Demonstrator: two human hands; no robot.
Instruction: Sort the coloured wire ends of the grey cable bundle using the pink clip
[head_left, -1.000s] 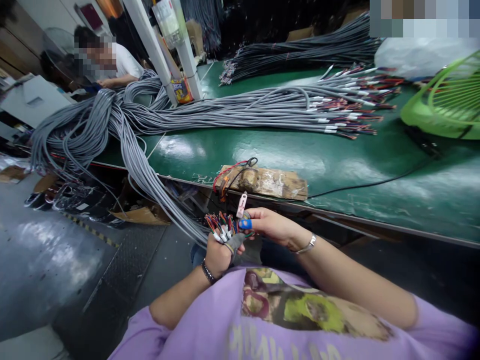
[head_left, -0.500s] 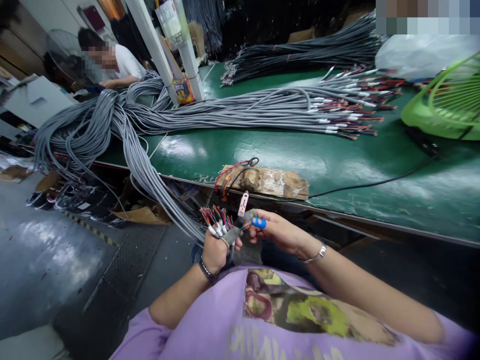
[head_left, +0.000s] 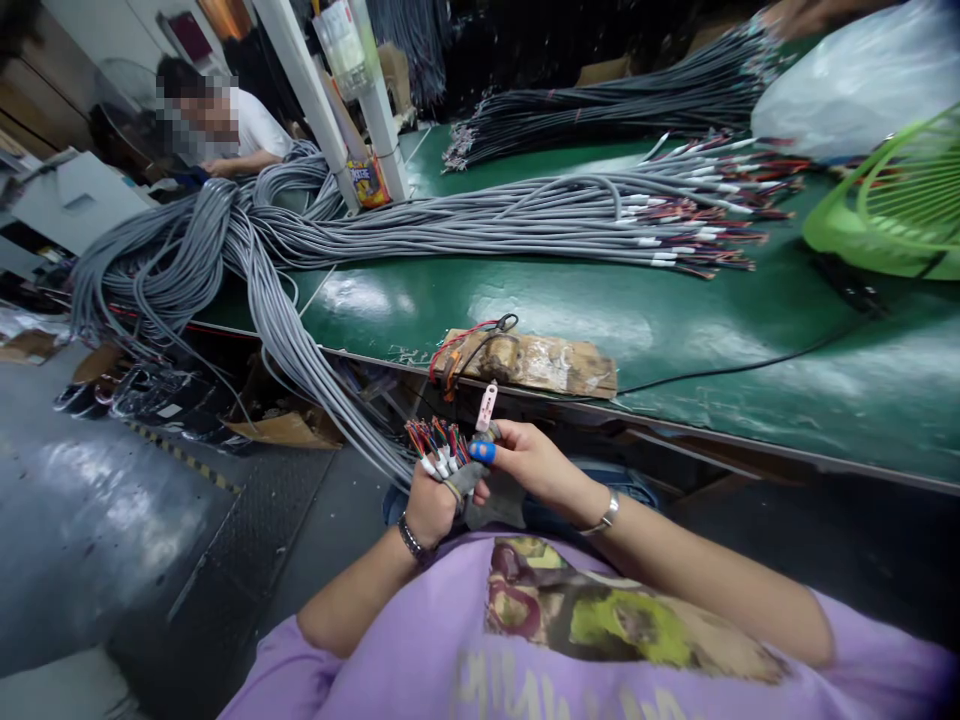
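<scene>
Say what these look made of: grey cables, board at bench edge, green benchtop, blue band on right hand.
Grey cables: probably plastic or rubber jackets, satin; smooth, bending in loose curves.
Board: likely wood, rough; brown, worn, blotchy.
Benchtop: glossy, perhaps vinyl or paint; bright reflections.
Blue band: maybe rubber; too small to tell.

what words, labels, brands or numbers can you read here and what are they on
No text reads with certainty.
Purple shirt: pale lettering, too unclear to quote.
Yellow packet: letters too blurred.
Pink tag beside the right hand: marks too small.
Hanging pouch: too blurred.
</scene>
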